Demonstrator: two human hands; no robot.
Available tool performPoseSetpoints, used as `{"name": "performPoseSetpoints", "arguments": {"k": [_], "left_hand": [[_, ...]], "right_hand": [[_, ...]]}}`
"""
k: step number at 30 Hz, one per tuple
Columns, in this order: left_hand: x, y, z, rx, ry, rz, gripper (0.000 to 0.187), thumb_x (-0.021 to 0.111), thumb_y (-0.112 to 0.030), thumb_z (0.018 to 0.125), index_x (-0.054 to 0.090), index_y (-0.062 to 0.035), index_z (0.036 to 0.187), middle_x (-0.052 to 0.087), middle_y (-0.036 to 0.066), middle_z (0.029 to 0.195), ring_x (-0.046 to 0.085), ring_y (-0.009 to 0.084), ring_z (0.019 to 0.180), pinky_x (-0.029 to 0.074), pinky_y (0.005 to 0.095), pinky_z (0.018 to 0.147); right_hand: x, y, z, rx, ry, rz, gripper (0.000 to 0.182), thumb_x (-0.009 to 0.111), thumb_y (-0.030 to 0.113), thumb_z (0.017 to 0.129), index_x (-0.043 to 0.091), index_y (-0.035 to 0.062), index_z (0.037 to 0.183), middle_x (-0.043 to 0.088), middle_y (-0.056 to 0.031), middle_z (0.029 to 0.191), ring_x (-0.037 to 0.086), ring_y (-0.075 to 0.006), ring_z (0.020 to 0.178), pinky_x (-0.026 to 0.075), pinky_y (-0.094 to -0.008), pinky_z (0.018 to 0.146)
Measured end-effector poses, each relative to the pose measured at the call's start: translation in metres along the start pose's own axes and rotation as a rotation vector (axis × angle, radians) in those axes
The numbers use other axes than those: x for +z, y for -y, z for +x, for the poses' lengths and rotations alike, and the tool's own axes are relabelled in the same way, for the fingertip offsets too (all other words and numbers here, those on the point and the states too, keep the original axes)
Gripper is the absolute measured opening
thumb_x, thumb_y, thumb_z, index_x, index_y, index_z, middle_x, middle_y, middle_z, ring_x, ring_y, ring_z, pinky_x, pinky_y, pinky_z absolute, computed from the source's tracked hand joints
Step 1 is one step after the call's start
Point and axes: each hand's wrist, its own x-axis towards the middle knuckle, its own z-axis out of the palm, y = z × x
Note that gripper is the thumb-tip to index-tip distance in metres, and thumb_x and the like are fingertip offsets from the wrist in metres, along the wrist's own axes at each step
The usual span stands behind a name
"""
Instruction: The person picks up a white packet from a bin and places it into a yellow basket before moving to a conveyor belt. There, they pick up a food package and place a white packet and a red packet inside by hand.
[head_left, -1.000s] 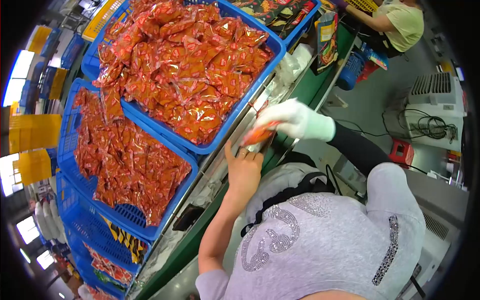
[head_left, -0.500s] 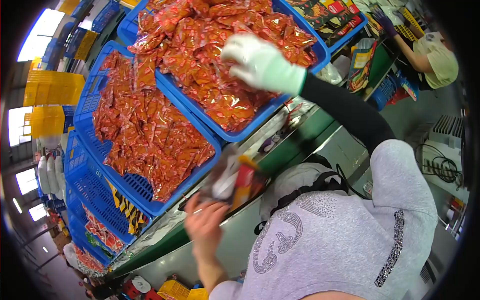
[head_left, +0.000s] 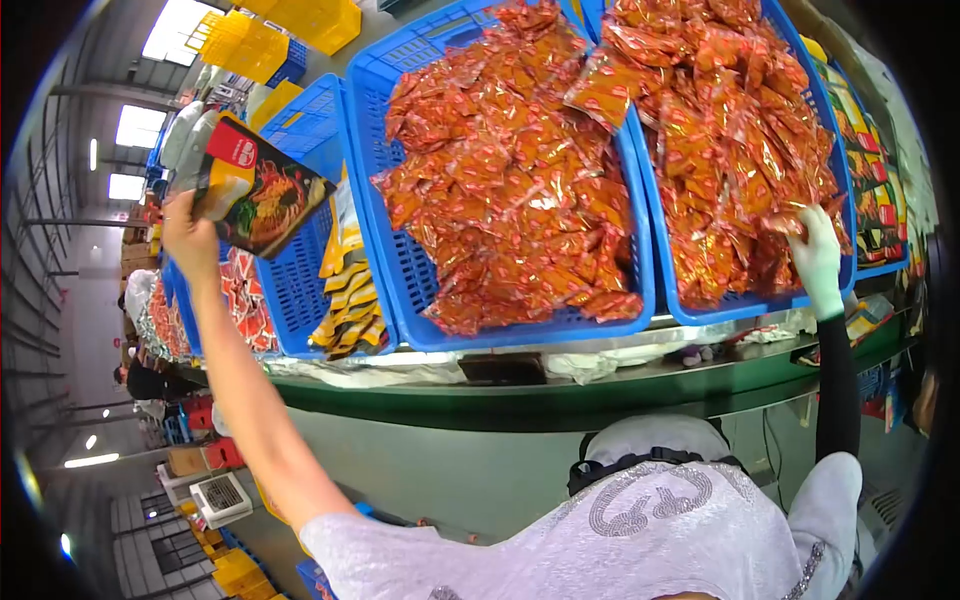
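My bare left hand (head_left: 190, 235) is raised at the left, closed on the edge of a black printed pouch (head_left: 262, 190) with a food picture on it. That pouch is held over a blue basket of yellow-black packs (head_left: 350, 290). On the right, my white-gloved right hand (head_left: 818, 258) has its fingers pinched on a red sauce packet (head_left: 783, 222). It is over the front right part of a blue basket (head_left: 665, 225) heaped with such packets. A second blue basket (head_left: 500, 338) full of red packets (head_left: 510, 190) stands between my hands.
A green-edged bench (head_left: 480, 400) runs in front of my body, with plastic wrap on it. At the far right is a basket of printed pouches (head_left: 880, 200). Yellow crates (head_left: 240, 45) stand at the back left. A person in dark clothes (head_left: 148, 380) is far left.
The view has turned. My left hand has carried the black pouch from near the bench up over the left baskets. My gloved hand has come down to the basket's front right and grips a packet.
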Motion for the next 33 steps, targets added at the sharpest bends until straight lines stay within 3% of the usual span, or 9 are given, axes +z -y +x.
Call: {"name": "performPoseSetpoints", "arguments": {"k": [2, 8, 10, 12, 16, 22, 26, 29, 33], "left_hand": [[0.052, 0.028, -0.025, 0.069, -0.124, 0.098, 0.030, 0.050, 0.007, 0.064, 0.066, -0.0013, 0.089, 0.065, 0.016, 0.086, 0.061, 0.0316, 0.083, 0.048, 0.0370, 0.077], [0.181, 0.030, -0.179, -0.389, 0.434, 0.068, 0.011, 0.060, -0.011, 0.074, 0.068, -0.0042, 0.074, 0.065, 0.019, 0.077, 0.062, 0.0373, 0.076, 0.048, 0.0450, 0.072], [0.187, 0.003, -0.198, -0.544, 0.646, -0.015, 0.018, 0.061, -0.016, 0.078, 0.073, -0.0056, 0.086, 0.067, 0.021, 0.083, 0.066, 0.0348, 0.078, 0.050, 0.0420, 0.070], [0.159, -0.065, -0.169, -0.835, 0.509, -0.215, 0.025, 0.063, -0.014, 0.077, 0.071, -0.0034, 0.098, 0.070, 0.016, 0.086, 0.067, 0.0330, 0.075, 0.051, 0.0391, 0.069], [0.172, -0.140, -0.155, -0.298, -0.010, -0.164, 0.030, 0.063, -0.009, 0.079, 0.064, 0.0003, 0.108, 0.064, 0.018, 0.107, 0.059, 0.0318, 0.100, 0.044, 0.0404, 0.091], [0.082, -0.530, -0.082, 0.067, 0.321, -1.309, 0.024, 0.060, 0.002, 0.080, 0.062, -0.0006, 0.103, 0.064, 0.016, 0.104, 0.060, 0.0309, 0.100, 0.047, 0.0404, 0.087], [0.079, -0.707, -0.080, 0.378, 0.515, -1.457, 0.032, 0.065, -0.005, 0.079, 0.060, 0.0000, 0.110, 0.063, 0.018, 0.103, 0.059, 0.0329, 0.099, 0.042, 0.0426, 0.091], [0.107, -0.755, -0.099, 0.495, 0.789, -0.925, 0.023, 0.063, -0.006, 0.078, 0.063, -0.0021, 0.100, 0.064, 0.013, 0.096, 0.059, 0.0312, 0.093, 0.037, 0.0488, 0.092], [0.091, -0.729, -0.125, 0.591, 0.623, -1.092, 0.009, 0.060, -0.003, 0.074, 0.063, -0.0079, 0.080, 0.059, 0.006, 0.086, 0.057, 0.0243, 0.087, 0.029, 0.0541, 0.097]], "right_hand": [[-0.021, 0.016, -0.017, 0.060, -0.038, 0.142, 0.028, 0.060, -0.002, 0.074, 0.057, 0.0000, 0.102, 0.061, -0.0162, 0.104, 0.059, -0.0296, 0.099, 0.045, -0.0343, 0.087], [-0.089, 0.028, -0.084, 0.541, 0.012, 0.224, 0.018, 0.056, 0.001, 0.080, 0.058, -0.0008, 0.098, 0.059, -0.0090, 0.086, 0.058, -0.0159, 0.080, 0.046, -0.0276, 0.076], [-0.118, 0.045, -0.085, 0.617, 0.028, 0.157, 0.016, 0.059, 0.009, 0.079, 0.057, 0.0007, 0.093, 0.055, -0.0079, 0.078, 0.053, -0.0135, 0.071, 0.045, -0.0273, 0.069], [-0.144, 0.053, -0.087, 0.708, -0.024, 0.209, 0.023, 0.062, 0.014, 0.078, 0.058, 0.0011, 0.097, 0.057, -0.0082, 0.081, 0.054, -0.0135, 0.070, 0.045, -0.0279, 0.065], [-0.173, 0.024, -0.104, 0.909, -0.112, 0.489, 0.033, 0.065, 0.020, 0.083, 0.058, 0.0032, 0.111, 0.061, -0.0014, 0.077, 0.053, -0.0057, 0.059, 0.042, -0.0211, 0.051], [-0.193, -0.032, -0.105, 0.833, -0.133, 0.466, 0.032, 0.065, 0.019, 0.083, 0.061, 0.0013, 0.109, 0.061, -0.0016, 0.072, 0.054, -0.0055, 0.057, 0.042, -0.0214, 0.050], [-0.189, -0.065, -0.099, 0.604, -0.004, 0.314, 0.030, 0.064, 0.019, 0.078, 0.062, 0.0030, 0.104, 0.065, -0.0127, 0.087, 0.064, -0.0213, 0.077, 0.049, -0.0311, 0.074], [-0.171, -0.084, -0.092, 0.500, 0.130, 0.405, 0.026, 0.062, 0.016, 0.077, 0.062, 0.0073, 0.101, 0.065, -0.0147, 0.087, 0.065, -0.0274, 0.083, 0.050, -0.0339, 0.075], [-0.135, -0.101, -0.090, 0.146, 0.470, 0.333, 0.027, 0.064, 0.017, 0.072, 0.063, 0.0089, 0.098, 0.065, -0.0142, 0.084, 0.063, -0.0324, 0.081, 0.050, -0.0398, 0.071]]}}
